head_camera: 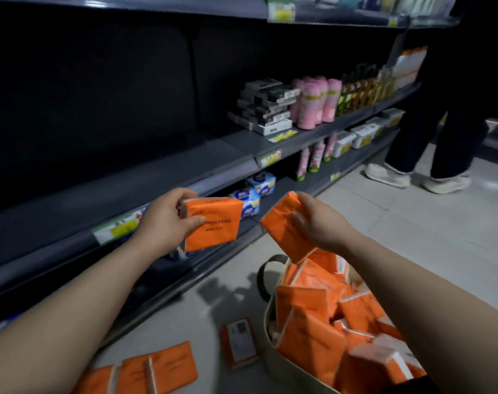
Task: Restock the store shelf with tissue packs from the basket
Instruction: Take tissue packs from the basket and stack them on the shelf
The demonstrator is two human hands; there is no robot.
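Head camera: left hand (168, 220) pinches an orange tissue pack (213, 223) by its end, and right hand (319, 223) clutches a second pack (284, 234) above the full basket (279, 368) at 5 o'clock, so mid-transfer, I'd say. Next, both want lifting onto the bare shelf (128, 189) at 10 o'clock. Loose packs (157, 368) litter the floor (384, 223) at 7, and a bystander's legs (441, 143) are at 2, well apart.

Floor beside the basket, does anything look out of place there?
Yes. Several orange tissue packs lie loose on the floor left of the basket, not in it or on the shelf: one label-up by its wall, others askew nearer the camera.
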